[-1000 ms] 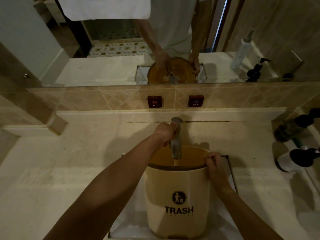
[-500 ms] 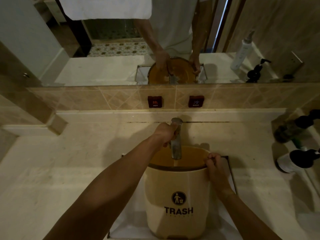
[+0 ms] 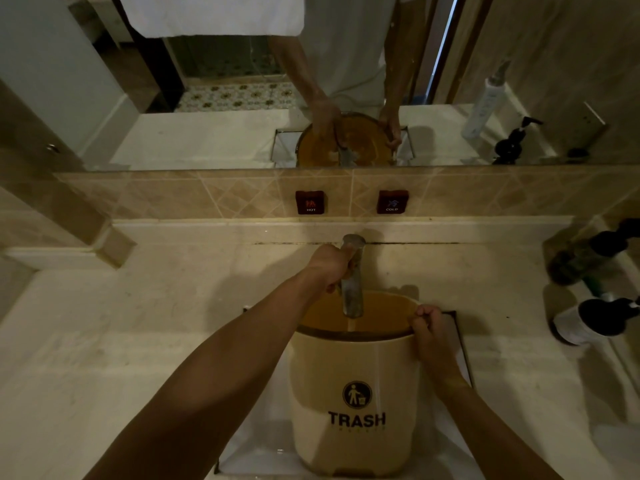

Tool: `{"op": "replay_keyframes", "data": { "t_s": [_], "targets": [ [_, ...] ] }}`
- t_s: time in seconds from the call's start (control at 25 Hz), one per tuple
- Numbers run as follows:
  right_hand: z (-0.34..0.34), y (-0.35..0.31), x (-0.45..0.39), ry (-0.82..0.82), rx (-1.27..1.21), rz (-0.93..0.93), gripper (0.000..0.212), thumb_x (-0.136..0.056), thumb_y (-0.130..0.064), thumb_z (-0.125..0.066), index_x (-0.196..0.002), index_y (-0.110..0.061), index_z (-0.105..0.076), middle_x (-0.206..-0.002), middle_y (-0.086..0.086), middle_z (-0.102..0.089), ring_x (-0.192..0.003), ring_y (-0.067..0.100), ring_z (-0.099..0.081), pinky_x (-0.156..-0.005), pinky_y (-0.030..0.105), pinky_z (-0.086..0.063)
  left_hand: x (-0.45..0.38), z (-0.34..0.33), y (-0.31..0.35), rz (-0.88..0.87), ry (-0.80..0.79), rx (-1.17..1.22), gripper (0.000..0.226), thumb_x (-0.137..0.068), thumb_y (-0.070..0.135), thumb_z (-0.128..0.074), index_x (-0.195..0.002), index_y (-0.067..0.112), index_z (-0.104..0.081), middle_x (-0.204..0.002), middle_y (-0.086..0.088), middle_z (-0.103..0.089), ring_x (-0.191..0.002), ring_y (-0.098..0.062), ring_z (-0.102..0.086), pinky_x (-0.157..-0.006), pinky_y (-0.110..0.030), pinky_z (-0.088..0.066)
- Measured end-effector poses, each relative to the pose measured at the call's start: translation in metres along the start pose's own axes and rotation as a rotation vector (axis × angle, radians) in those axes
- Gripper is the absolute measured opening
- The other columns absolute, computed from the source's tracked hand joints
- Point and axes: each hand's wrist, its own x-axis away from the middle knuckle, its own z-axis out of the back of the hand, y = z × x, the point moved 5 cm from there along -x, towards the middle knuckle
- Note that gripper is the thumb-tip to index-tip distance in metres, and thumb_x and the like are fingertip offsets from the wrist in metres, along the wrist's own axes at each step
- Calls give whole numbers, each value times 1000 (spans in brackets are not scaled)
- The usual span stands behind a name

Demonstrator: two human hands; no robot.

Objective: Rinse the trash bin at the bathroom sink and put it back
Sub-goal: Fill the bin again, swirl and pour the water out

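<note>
Rinse under way: we see the trash bin point(image 3: 353, 403) standing in the sink point(image 3: 462, 344) under the faucet point(image 3: 352, 275), left hand point(image 3: 330, 266) clasping the faucet, right hand point(image 3: 429, 332) pinching the rim; emptying and replacing remain.

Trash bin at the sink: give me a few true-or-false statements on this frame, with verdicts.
1. The trash bin stands upright in the sink. True.
2. The left hand grips the bin's rim. False: it holds the faucet.
3. The right hand grips the bin's rim. True.
4. The faucet spout ends over the counter. False: it ends over the bin's open mouth.
5. Labels reading HOT and COLD sit on the tiled wall. True.
</note>
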Motion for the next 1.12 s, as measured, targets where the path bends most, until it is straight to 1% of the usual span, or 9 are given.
{"op": "replay_keyframes", "data": {
  "t_s": [0.28,0.44,0.56,0.64,0.84,0.88,1.0,1.08,1.12],
  "targets": [
    [-1,-7,2,2,-13,18,7,-93,1,-47,-95,-5,-45,-76,-1,-41,-67,11,-39,-62,26,-33,1,0,1,-2,2,-9,42,-100,42,-43,-87,5,-58,-63,-4,-51,-44,-15,-35,-39,-21,-26],
    [1,-2,1,10,15,16,4,-91,-2,-49,-95,-3,-49,-74,0,-44,-68,14,-41,-63,30,-34,2,0,2,-8,5,-8,41,-100,41,-43,-87,5,-59,-65,-5,-52,-46,-15,-35,-40,-23,-26],
    [2,-7,2,21,48,47,4,-91,-1,-50,-95,0,-51,-72,1,-44,-62,8,-41,-54,15,-35,4,-1,1,-3,0,7,39,-100,41,-44,-81,8,-57,-63,-4,-51,-47,-15,-35,-43,-23,-25],
    [2,-10,4,15,47,60,4,-92,0,-49,-96,0,-50,-72,1,-42,-61,7,-39,-50,11,-34,4,0,1,-2,-3,20,38,-100,41,-45,-83,8,-57,-62,-3,-50,-47,-15,-36,-44,-23,-26],
    [2,-6,2,8,53,40,6,-92,-2,-48,-98,0,-50,-76,3,-44,-65,12,-40,-58,24,-34,6,-1,2,0,-1,32,37,-101,39,-43,-91,6,-58,-62,-3,-49,-47,-15,-34,-42,-23,-25],
    [1,-5,2,4,39,29,6,-92,-2,-48,-98,-1,-50,-78,4,-44,-66,13,-40,-59,24,-35,6,-1,2,2,-2,32,37,-101,39,-43,-90,7,-57,-62,-3,-49,-47,-15,-34,-42,-23,-25],
    [1,-6,2,14,31,37,7,-92,-1,-48,-98,1,-50,-78,4,-45,-66,13,-40,-53,12,-35,6,-1,3,7,-4,26,37,-101,39,-44,-83,9,-55,-62,-3,-49,-47,-14,-34,-43,-22,-25],
    [1,-5,1,10,24,35,6,-92,-2,-49,-98,0,-50,-77,2,-44,-66,13,-40,-52,12,-34,6,0,3,4,-3,22,39,-100,40,-44,-77,10,-54,-63,-4,-49,-47,-15,-34,-43,-23,-25],
    [1,-4,1,6,22,28,6,-92,-2,-49,-98,-1,-49,-77,2,-44,-66,13,-40,-55,16,-35,6,0,3,3,-2,22,40,-100,40,-44,-75,11,-53,-63,-4,-49,-47,-15,-34,-43,-23,-25]
  ]
}}
